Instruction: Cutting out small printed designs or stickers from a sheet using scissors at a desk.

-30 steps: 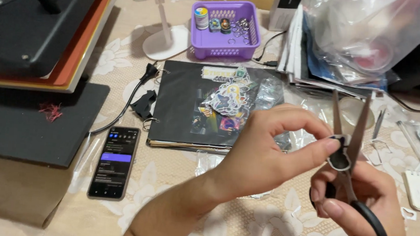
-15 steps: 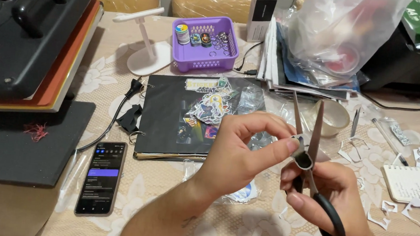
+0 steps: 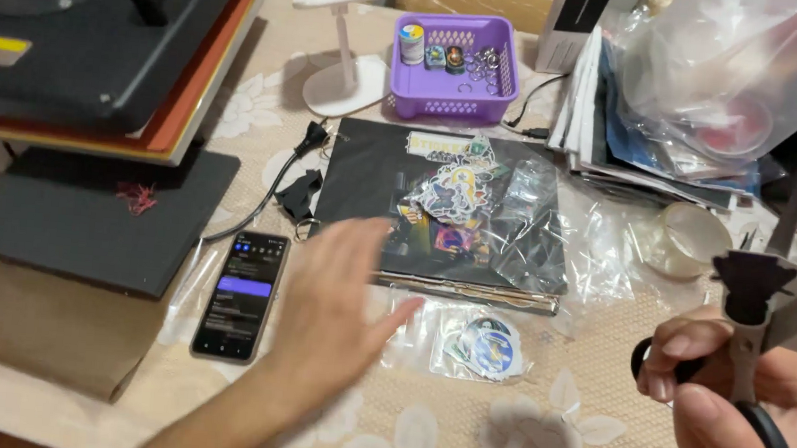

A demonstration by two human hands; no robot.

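Scissors (image 3: 762, 328): black-handled pair, near right of the scene, upright in my right hand (image 3: 734, 412), blades parted in a narrow V pointing away from me.
Dark cut-out (image 3: 751, 280): one small dark shape sits at the scissors' pivot, between the blades; I cannot tell whether it is fully cut free.
Right hand: closed around the scissors, fingers through the handle loops, thumb side toward me.
Left hand (image 3: 340, 309): open and flat, fingers spread, blurred, holding nothing; it hovers over the near edge of the black sheet, just right of the phone.
Progress: I judge the cutting is under way, not finished; a heap of uncut stickers lies on the sheet, and pale offcuts show at the far right edge.
Black sheet (image 3: 364, 179): one, middle of the table, with a clear plastic sleeve (image 3: 536, 225) over its right part.
Sticker pile (image 3: 453, 190): one loose heap on the sheet; too jumbled to count.
Bagged round sticker (image 3: 488, 345): one, near the sheet's front edge.
Phone (image 3: 241, 294): one, screen lit, left of my open hand.
Purple basket (image 3: 456, 67): one, far middle, holding small jars and rings.
White stand (image 3: 343, 63): one, left of the basket.
Heat press (image 3: 91, 39): one, far left.
Tape roll (image 3: 686, 239): one clear roll, right of the sheet.
Table (image 3: 534, 424): floral cloth.
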